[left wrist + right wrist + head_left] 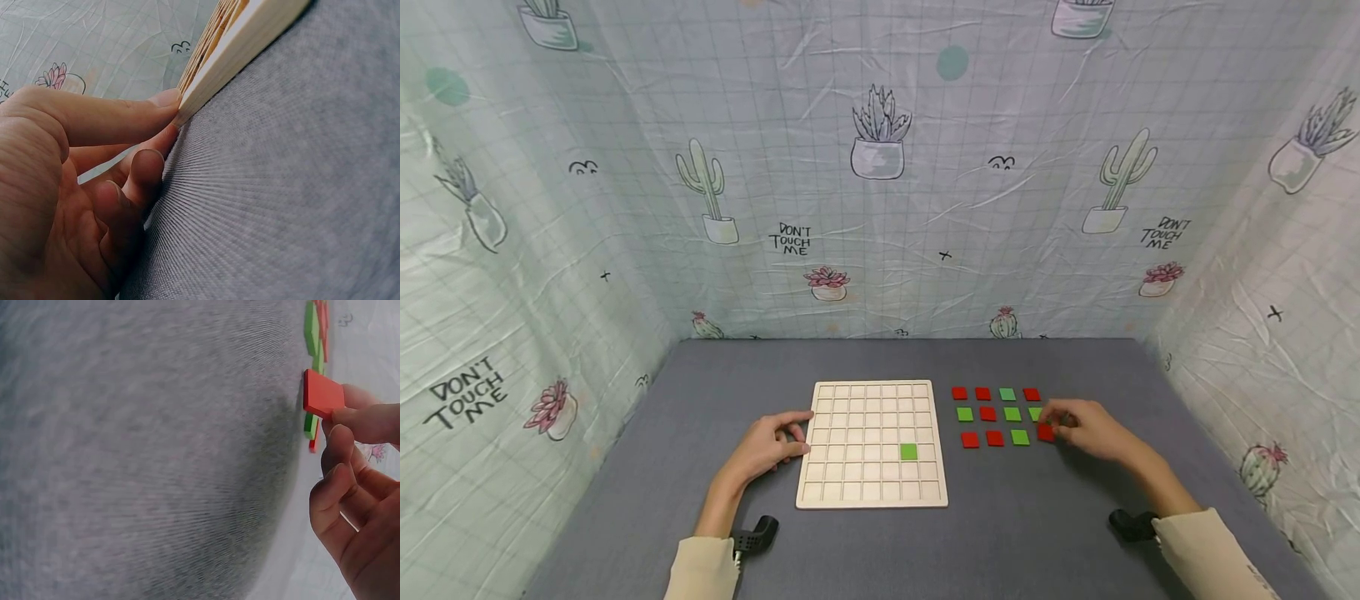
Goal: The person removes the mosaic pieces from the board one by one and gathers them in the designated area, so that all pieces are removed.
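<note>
My left hand (765, 444) is at the left edge of a pale wooden grid board (865, 505). In the left wrist view, the thumb (119, 115) touches the side of the board (219, 65), with the other fingers loosely bent below. One green tile (908, 452) lies in a cell at the board's lower right. My right hand (1090, 429) pinches a red square tile (324, 395) between thumb and fingertips, at the right end of the front tile row. That tile looks raised and tilted in the right wrist view. Whether it still touches the cloth, I cannot tell.
Several red tiles (988, 413) and green tiles (1019, 437) lie in rows right of the board. Beneath everything is a grey cloth surface (880, 550). A fabric backdrop (925, 208) with printed cacti stands behind and on both sides.
</note>
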### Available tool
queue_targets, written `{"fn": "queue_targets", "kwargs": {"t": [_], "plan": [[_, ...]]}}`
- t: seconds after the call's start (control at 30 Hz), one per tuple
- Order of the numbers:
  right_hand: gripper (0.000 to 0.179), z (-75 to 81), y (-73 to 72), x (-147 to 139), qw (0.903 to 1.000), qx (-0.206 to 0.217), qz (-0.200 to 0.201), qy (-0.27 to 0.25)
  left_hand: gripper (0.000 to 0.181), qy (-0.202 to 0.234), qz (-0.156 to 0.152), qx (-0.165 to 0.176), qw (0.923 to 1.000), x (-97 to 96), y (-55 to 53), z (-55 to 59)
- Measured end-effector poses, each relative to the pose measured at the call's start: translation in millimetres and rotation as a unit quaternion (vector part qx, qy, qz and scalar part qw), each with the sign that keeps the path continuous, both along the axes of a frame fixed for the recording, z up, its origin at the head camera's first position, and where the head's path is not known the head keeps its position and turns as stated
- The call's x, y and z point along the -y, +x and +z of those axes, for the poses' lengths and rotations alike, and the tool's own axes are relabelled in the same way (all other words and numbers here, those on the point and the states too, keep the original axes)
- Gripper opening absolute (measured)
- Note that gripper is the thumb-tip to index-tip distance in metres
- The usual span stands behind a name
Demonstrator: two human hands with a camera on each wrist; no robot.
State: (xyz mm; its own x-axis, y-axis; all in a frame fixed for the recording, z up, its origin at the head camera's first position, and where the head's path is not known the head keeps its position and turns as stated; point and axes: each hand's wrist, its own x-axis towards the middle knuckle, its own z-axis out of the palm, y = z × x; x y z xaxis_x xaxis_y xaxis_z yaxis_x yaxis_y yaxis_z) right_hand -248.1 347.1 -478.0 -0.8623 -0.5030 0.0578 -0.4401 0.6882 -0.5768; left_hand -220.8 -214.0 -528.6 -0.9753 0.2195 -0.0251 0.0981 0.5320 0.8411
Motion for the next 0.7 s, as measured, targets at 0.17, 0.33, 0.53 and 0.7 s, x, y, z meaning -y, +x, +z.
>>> {"fn": "queue_targets", "kwargs": {"t": [0.17,0.33,0.53,0.7], "plan": [[0.027,-1.8,1.1,-2.6,1.0,0.002,0.002,0.005,0.052,-0.001,0.001,0.0,1.0,-0.4,0.7,1.1],[0.023,-4.4,0.5,-4.3,0.9999,-0.001,0.0,0.013,0.052,-0.001,0.002,0.005,1.0,-0.7,1.8,2.1],[0.022,-8.7,-1.1,-4.8,0.9996,-0.002,-0.001,0.027,0.053,0.0,0.005,0.01,0.9999,-1.0,2.1,3.8],[0.023,-10.0,-1.9,-3.7,0.9996,-0.002,-0.001,0.028,0.052,-0.001,0.005,0.012,0.9999,-1.6,3.3,5.1]]}}
